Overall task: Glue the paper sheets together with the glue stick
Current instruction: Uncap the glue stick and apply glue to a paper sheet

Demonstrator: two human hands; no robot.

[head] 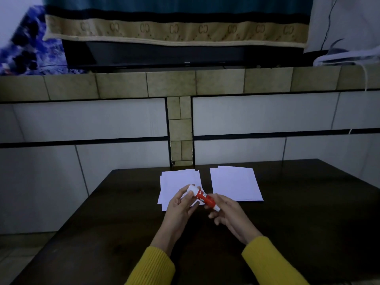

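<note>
Where the dark wooden table (107, 223) reaches toward its far edge, a loose stack of white paper sheets (176, 182) lies left of the middle, its corners fanned out unevenly. The near right part of this stack is covered by the hands. The left hand (181, 204), coming out of a mustard-yellow knitted sleeve (154, 268), is raised over the near edge of that stack, and its fingers and thumb are curled round the white cap end of a red and white plastic glue stick (202, 197). The stick is held in the air between both hands, tilted so that the cap end points to the far left and the white base to the near right. The right hand (228, 212) holds the red body near the base, thumb on top and fingers bent beneath it; its own yellow sleeve (271, 264) runs off toward the table's near right edge. Whether the cap is still fully seated cannot be told. Further right, just apart from the first stack, a second neat stack of white paper sheets (236, 182) lies flat near the far edge, untouched by either hand.
</note>
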